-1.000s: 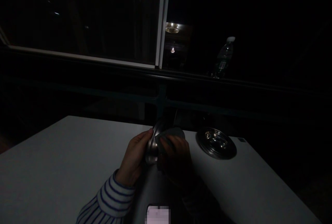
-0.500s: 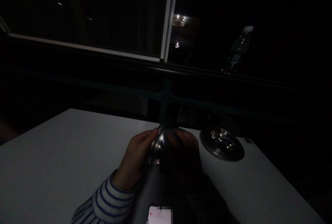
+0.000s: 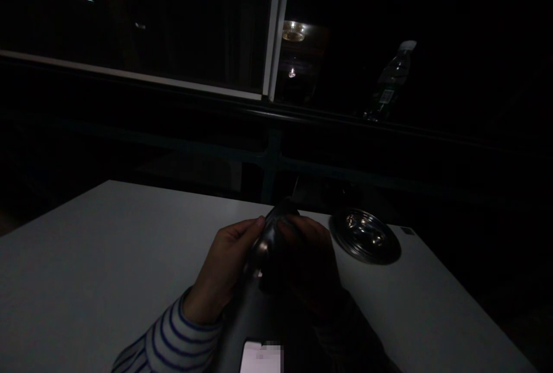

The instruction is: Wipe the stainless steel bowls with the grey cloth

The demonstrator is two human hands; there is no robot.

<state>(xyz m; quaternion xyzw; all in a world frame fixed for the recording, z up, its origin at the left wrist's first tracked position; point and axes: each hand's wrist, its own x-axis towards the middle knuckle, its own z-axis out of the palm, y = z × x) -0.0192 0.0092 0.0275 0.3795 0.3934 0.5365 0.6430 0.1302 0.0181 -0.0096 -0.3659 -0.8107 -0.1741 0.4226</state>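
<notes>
Between my hands a shiny metal dish is held tilted above the white table. My left hand grips its left rim, thumb on top and fingers wrapped round behind. My right hand lies in deep shadow, its bent fingers pressed against the dish's upper surface. Some dark material shows around those fingers; I cannot make out what it is. To the right of my right hand, several shallow metal dishes sit stacked near the table's far edge.
A lit phone is at the bottom edge, below my hands. A clear plastic bottle with a white cap stands by the dark window beyond the table. A small dark square marks the table's far right corner.
My right hand has shifted slightly over the dish, and the dish's tilt has changed a little. My left hand keeps its grip. The whole view has moved slightly.
</notes>
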